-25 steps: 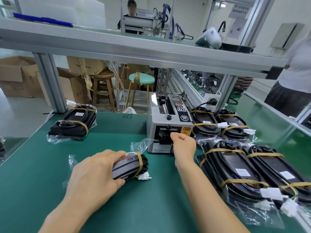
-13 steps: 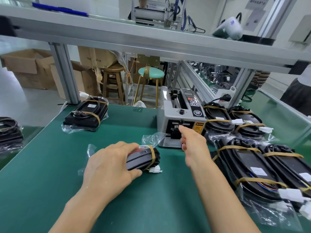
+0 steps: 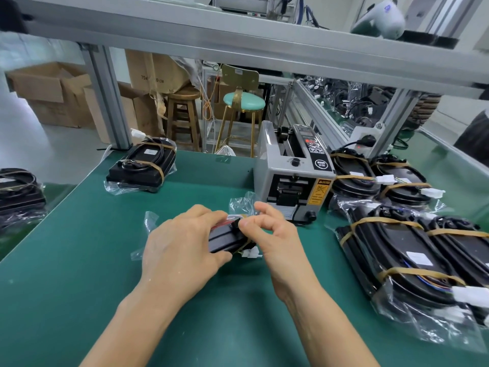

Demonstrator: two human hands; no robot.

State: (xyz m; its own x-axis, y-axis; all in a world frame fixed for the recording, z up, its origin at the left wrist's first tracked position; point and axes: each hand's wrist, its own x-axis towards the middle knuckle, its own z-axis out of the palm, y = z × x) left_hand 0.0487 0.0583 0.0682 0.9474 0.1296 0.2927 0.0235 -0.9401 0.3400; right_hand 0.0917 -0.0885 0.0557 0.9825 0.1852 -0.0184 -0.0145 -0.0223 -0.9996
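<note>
Clutter rings our work on three sides. Straight ahead, just beyond our fingers, stands a grey tape dispenser (image 3: pixel 293 178) with a yellow caution label, its mouth facing us. To the right lie four bagged black assemblies (image 3: pixel 397 245), two near and two farther back. Each is strapped with tan rubber bands and trails white plugs, and together they crowd the right side of the mat. At the far left corner sits another bagged pack (image 3: pixel 144 168). A further pack (image 3: pixel 18 192) rests on the neighbouring surface, cut off at the left edge of view.

Between all this, the black unit (image 3: pixel 225 238) lies at the middle of the mat, near the dispenser's front. Our left hand (image 3: pixel 182 250) is clamped over it, fingers across the top and thumb at the near edge. Our right hand (image 3: pixel 275 234) pinches thumb and forefinger together at the unit's far right corner. Whether they nip film, tape or the casing itself we cannot tell. Most of the unit is hidden under our hands. A white connector (image 3: pixel 251 253) pokes out below, and a crumpled clear bag (image 3: pixel 242 202) shows behind.

Everything rests on a green mat (image 3: pixel 79 260). An aluminium shelf (image 3: pixel 238 41) spans overhead on posts. Beyond the table edge stand a wooden stool (image 3: pixel 182 115), a teal-seated stool (image 3: pixel 243 100) and cardboard boxes (image 3: pixel 50 94) on a pale floor.
</note>
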